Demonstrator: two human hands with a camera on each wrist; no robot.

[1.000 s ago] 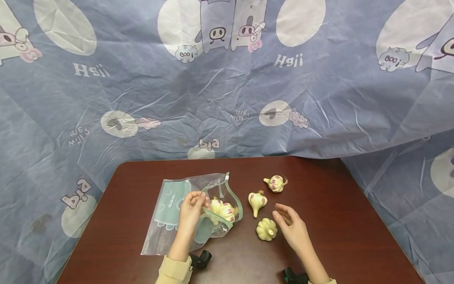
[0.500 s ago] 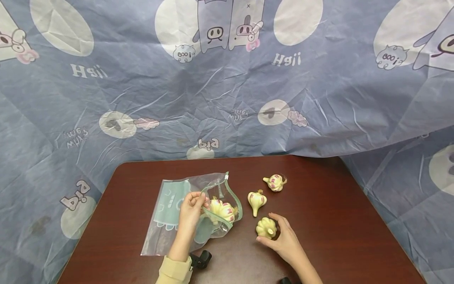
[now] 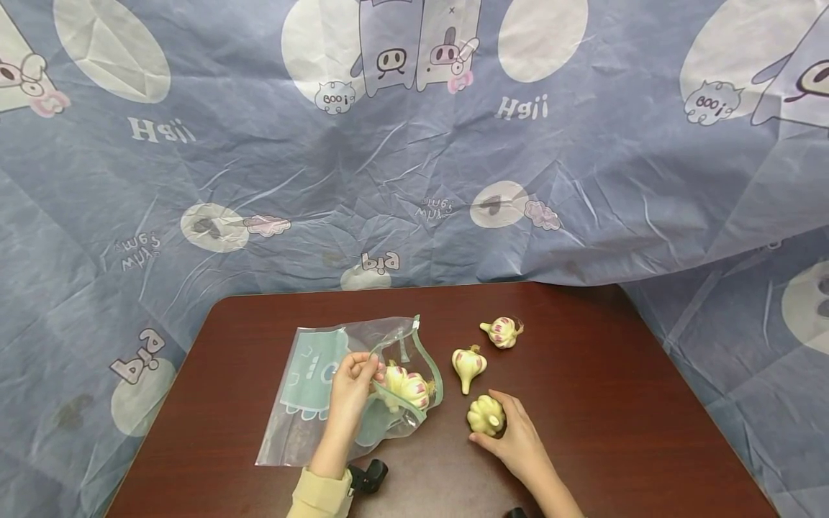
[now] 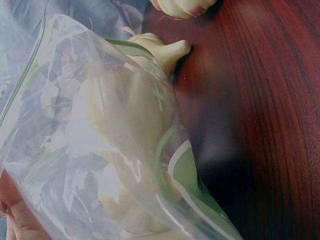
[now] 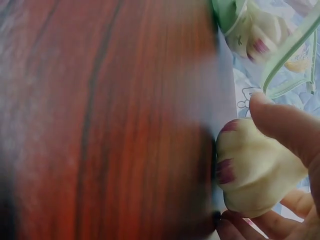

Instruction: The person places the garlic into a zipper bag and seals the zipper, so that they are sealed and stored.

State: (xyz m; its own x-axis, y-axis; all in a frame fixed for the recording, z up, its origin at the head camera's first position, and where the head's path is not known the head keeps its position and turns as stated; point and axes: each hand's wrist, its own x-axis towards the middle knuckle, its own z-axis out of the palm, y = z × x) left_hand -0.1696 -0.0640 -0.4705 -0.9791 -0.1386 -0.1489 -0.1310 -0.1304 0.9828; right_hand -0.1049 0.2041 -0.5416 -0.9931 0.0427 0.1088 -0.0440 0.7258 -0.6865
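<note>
Right hand [image 3: 518,440] curled round the nearest garlic bulb [image 3: 486,415] at the front of the counter [image 3: 615,403], thumb on the near side and fingers wrapped over the far side, bulb apparently not yet lifted off the wood. Left hand [image 3: 352,381] pinching the upper lip of the zip bag [image 3: 311,403], propping the mouth open toward the right.

To do this step well, judging from the layout: grip kept on the fat body of the bulb rather than the stem; a clean lift before any sideways travel; a short path leftward, passing in front of the pear-shaped bulb [image 3: 469,364] just behind. Bag lip best held high and taut, since the mouth is already partly filled by the garlic inside [image 3: 406,385]. Entry low and under the raised green zip strip [image 3: 432,370], released only once well past the seal. Thin plastic likely to sag or fold shut if the pinch slackens.

Count: four garlic bulbs visible for certain, one in the right hand, one pear-shaped just behind it, one purple-streaked [image 3: 503,332] farther back, and at least one inside the bag; whether a second sits in there, hard to tell through the creased film. One zip bag. Two hands. One dark clip-like object [image 3: 369,475] near the left wrist. One patterned blue sheet [image 3: 414,158] behind the counter.
</note>
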